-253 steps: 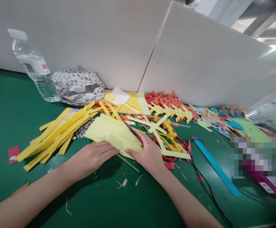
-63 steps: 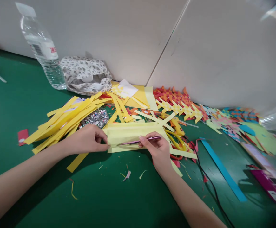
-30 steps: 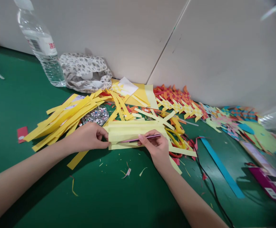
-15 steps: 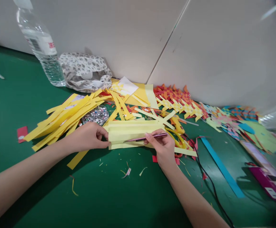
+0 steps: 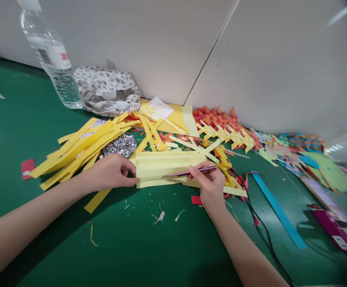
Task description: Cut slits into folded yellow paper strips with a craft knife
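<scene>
Head view: left hand (image 5: 113, 171) pinching creased pale-yellow paper (image 5: 160, 163); right hand (image 5: 209, 186) gripping slim pointed tool (image 5: 178, 174).

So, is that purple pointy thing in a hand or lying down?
Held: the right hand grips the purple pointy thing over the pale yellow paper.

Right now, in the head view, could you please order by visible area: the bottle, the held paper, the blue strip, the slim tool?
1. Bottle and held paper: too alike to rank.
2. Blue strip.
3. Slim tool.
</scene>
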Motion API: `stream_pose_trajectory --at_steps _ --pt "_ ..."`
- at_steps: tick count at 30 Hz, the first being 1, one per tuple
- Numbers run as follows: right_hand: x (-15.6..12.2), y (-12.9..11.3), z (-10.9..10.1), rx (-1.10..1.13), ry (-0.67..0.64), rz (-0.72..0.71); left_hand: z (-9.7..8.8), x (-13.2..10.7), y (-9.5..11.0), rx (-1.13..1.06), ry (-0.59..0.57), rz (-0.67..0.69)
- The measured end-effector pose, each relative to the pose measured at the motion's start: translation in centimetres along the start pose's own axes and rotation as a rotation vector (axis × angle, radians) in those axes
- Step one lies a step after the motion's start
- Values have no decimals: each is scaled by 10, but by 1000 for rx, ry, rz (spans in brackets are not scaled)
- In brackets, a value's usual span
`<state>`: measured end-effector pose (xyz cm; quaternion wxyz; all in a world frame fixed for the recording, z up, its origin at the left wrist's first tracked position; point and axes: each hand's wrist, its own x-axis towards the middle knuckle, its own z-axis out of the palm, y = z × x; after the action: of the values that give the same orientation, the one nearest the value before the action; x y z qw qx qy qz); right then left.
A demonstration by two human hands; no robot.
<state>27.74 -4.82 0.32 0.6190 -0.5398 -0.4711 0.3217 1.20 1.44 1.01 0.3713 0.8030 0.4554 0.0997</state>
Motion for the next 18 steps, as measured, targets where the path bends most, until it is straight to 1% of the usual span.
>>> stream_pose_trajectory --at_steps 3,8,11,14,15,16,18 --pt "3 2 -4 11 8 6 -1 0 1 5 -13 -19" --pt "5 3 -7 6 68 -11 -1 -1 5 6 -4 -18" --pt "1 0 -2 23 20 -43 -2 -2 5 -19 -18 -15" --pt "-5 -5 3 46 -39 -31 -6 -1 5 -145 -45 -62" --pt "-6 -7 4 63 -37 -28 -7 -1 4 -209 -32 -90" --pt "-7 -9 4 85 -28 -30 -9 0 3 -279 3 -121" --pt "-7 -12 3 126 -3 -40 -12 1 1 -434 138 -173"
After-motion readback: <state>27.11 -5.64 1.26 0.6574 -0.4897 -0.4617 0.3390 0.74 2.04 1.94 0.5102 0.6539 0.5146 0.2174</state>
